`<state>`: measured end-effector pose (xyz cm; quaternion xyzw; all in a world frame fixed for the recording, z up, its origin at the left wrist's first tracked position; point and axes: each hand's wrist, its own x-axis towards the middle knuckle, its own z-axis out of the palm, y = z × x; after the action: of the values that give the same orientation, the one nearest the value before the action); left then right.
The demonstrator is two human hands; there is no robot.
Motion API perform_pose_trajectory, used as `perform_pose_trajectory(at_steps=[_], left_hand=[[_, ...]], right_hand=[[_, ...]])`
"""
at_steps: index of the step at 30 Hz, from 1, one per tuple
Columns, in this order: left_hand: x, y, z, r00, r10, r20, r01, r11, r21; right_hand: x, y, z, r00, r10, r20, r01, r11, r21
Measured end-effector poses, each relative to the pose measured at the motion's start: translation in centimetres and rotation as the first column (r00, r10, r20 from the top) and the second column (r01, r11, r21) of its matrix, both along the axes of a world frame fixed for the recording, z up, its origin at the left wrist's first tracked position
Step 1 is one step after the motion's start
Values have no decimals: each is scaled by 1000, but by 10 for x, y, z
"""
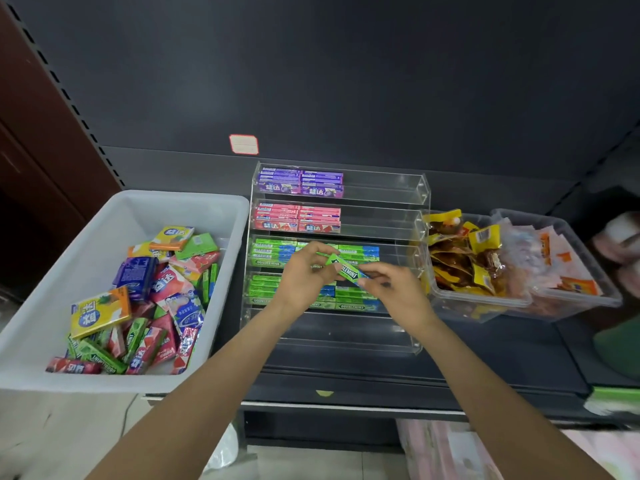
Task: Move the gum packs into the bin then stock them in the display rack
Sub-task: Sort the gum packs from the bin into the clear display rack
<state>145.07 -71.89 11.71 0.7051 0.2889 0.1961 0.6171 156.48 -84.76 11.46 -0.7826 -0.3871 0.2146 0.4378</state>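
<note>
A green Doublemint gum pack [343, 267] is held between both hands in front of the clear tiered display rack [420, 194]. My left hand [304, 275] pinches its left end and my right hand [391, 289] pinches its right end. The rack holds purple packs [300, 181] on the top tier, pink packs [297, 218] below, and green packs [273, 254] on the two tiers under those. The bottom tier holds nothing. A white bin [52, 271] at the left contains several mixed gum packs [145, 299].
Two clear tubs of snack packets [464, 258] [554, 258] stand right of the rack on the dark shelf [519, 358]. A red-edged price label [243, 144] is stuck on the back panel. A brown wall is at the far left.
</note>
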Motion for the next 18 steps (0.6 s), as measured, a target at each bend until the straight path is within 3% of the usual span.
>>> perform_pose_trajectory(at_steps=[2, 4, 6, 7, 8, 10, 18], left_hand=[[2, -1, -3, 998, -30, -54, 36, 995, 98], [0, -1, -11, 976, -76, -203, 141, 933, 330], [-6, -1, -21, 884, -70, -461, 367, 715, 595], [-9, -1, -26, 824, -39, -565, 473, 598, 648], [-10, -2, -29, 778, -6, -629, 541, 516, 664], [-12, -3, -33, 734, 37, -678, 595, 446, 669], [-15, -2, -32, 686, 30, -727, 657, 404, 636]], right_hand=[[6, -4, -3, 997, -77, 33, 76, 997, 15], [13, -11, -8, 985, -155, 79, 153, 988, 26], [19, -18, -13, 974, -198, 112, 197, 980, 14], [21, -22, -17, 968, -206, 143, 208, 978, -1], [23, -24, -20, 961, -206, 184, 213, 977, -17], [23, -25, -26, 943, -186, 275, 208, 977, -51], [17, -14, -41, 885, -185, 428, 245, 965, -89]])
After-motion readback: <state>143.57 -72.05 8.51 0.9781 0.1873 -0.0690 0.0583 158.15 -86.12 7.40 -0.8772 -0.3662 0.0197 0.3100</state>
